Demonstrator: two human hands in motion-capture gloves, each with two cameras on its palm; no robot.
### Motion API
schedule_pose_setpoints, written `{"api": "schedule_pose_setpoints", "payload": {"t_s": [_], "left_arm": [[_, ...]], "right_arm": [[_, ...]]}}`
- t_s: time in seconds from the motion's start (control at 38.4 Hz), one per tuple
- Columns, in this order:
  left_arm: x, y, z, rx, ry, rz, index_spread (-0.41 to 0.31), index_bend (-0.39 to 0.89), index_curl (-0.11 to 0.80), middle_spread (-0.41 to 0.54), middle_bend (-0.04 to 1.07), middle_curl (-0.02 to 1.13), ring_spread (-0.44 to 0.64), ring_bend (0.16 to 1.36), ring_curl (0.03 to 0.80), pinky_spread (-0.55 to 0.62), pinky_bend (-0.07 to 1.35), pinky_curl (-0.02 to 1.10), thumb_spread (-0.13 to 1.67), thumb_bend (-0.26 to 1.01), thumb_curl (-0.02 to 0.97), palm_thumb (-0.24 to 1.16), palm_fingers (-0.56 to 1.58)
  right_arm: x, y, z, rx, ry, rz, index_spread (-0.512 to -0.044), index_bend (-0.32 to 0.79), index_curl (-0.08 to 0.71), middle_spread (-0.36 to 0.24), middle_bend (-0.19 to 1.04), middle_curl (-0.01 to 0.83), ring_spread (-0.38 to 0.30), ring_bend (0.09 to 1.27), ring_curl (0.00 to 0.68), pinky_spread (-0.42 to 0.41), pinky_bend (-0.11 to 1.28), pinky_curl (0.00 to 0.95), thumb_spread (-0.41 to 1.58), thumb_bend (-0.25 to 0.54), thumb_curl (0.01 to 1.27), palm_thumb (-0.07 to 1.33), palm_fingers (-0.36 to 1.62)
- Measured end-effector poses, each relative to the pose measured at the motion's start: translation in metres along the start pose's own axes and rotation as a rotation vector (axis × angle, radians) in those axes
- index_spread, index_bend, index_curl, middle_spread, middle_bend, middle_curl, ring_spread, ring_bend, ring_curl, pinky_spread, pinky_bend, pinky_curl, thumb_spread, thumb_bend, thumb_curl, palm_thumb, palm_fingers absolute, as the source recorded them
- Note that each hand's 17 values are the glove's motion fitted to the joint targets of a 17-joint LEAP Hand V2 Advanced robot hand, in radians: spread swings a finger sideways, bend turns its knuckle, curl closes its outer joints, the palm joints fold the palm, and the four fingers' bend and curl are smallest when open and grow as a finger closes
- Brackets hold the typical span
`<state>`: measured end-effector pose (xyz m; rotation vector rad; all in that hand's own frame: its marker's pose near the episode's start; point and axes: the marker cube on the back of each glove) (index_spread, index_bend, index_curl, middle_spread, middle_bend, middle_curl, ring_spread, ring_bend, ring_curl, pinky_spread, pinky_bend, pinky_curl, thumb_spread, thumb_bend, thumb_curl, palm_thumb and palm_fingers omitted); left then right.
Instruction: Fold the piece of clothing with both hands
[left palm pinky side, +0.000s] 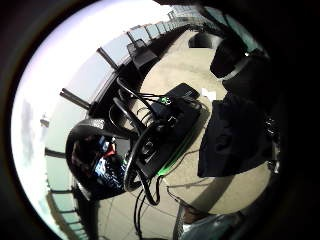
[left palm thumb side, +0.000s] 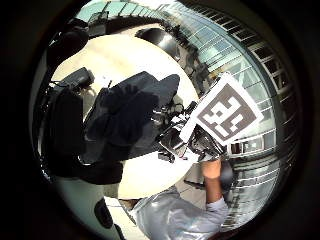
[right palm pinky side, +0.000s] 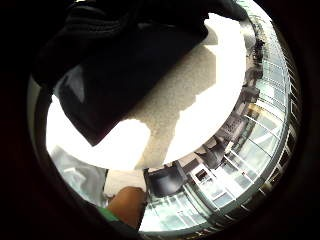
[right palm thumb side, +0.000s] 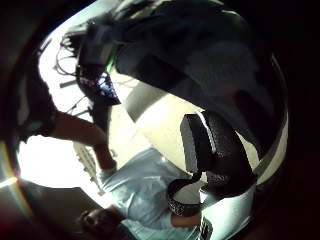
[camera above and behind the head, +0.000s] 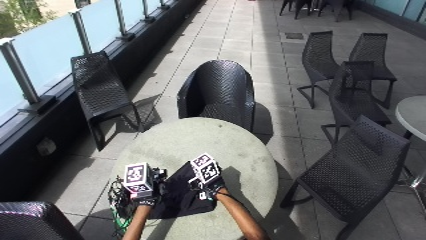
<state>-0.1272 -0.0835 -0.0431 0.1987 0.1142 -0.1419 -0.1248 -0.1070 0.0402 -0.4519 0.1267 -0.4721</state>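
A black piece of clothing (camera above and behind the head: 178, 199) lies bunched on the near part of a round grey table (camera above and behind the head: 200, 145). My left hand (camera above and behind the head: 146, 199) grips its left edge, and my right hand (camera above and behind the head: 212, 190) grips its right upper edge. In the right little finger side palm view the dark cloth (right palm pinky side: 125, 65) hangs close under the palm and throws a shadow on the tabletop. The left palm views show the cloth (left palm pinky side: 230, 135) (left palm thumb side: 130, 110) raised a little off the table, with the right hand (left palm thumb side: 175, 137) at its far edge.
A black device with green and black cables (camera above and behind the head: 118, 201) (left palm pinky side: 165, 130) sits at the table's left rim, beside my left hand. Black woven chairs stand round the table: one behind (camera above and behind the head: 216, 92), one left (camera above and behind the head: 100, 90), one right (camera above and behind the head: 353, 165). A glass railing (camera above and behind the head: 46, 45) runs along the left.
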Motion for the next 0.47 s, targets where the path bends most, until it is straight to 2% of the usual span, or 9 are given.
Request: {"api": "schedule_pose_setpoints", "payload": {"t_s": [0.08,0.18,0.29,0.34,0.47], "left_arm": [[0.018,0.000,0.007,-0.015,-0.008,0.030,-0.129,0.13,0.313,-0.087,0.17,0.36,-0.02,0.56,0.358,0.12,0.30,0.43,1.54,0.07,0.281,0.54,0.66],[0.046,0.004,0.016,-0.043,-0.013,0.067,-0.129,0.14,0.314,-0.085,0.17,0.36,-0.01,0.55,0.357,0.13,0.29,0.43,1.53,0.05,0.281,0.52,0.65],[0.067,0.007,0.029,-0.044,-0.024,0.103,-0.131,0.15,0.320,-0.079,0.16,0.36,0.00,0.55,0.354,0.14,0.28,0.43,1.51,0.03,0.278,0.50,0.65],[0.073,0.007,0.034,-0.046,-0.034,0.114,-0.141,0.19,0.335,-0.078,0.15,0.35,0.00,0.53,0.350,0.13,0.27,0.43,1.51,0.03,0.278,0.49,0.67],[0.086,0.014,0.034,-0.076,-0.064,0.133,-0.148,0.18,0.351,-0.084,0.15,0.34,-0.01,0.53,0.347,0.12,0.26,0.42,1.50,0.02,0.283,0.49,0.70]], "right_arm": [[0.065,0.014,-0.005,0.105,0.104,0.246,-0.332,0.18,0.209,-0.127,0.20,0.438,-0.033,0.37,0.358,0.046,0.66,0.399,1.05,-0.044,0.47,0.69,0.29],[0.123,0.054,-0.026,0.362,0.024,0.454,-0.335,0.18,0.230,-0.116,0.22,0.432,-0.008,0.34,0.316,0.111,0.58,0.349,1.15,-0.018,0.44,0.68,0.35],[0.145,0.080,-0.037,0.540,-0.065,0.534,-0.343,0.18,0.250,-0.114,0.22,0.425,-0.001,0.34,0.306,0.147,0.53,0.327,1.22,-0.012,0.42,0.67,0.41],[0.148,0.088,-0.039,0.584,-0.088,0.554,-0.343,0.19,0.265,-0.112,0.22,0.424,0.002,0.33,0.306,0.160,0.50,0.320,1.25,-0.016,0.41,0.66,0.44],[0.148,0.092,-0.035,0.650,-0.131,0.550,-0.344,0.19,0.291,-0.108,0.21,0.415,0.008,0.31,0.303,0.180,0.45,0.307,1.29,-0.016,0.38,0.63,0.49]]}}
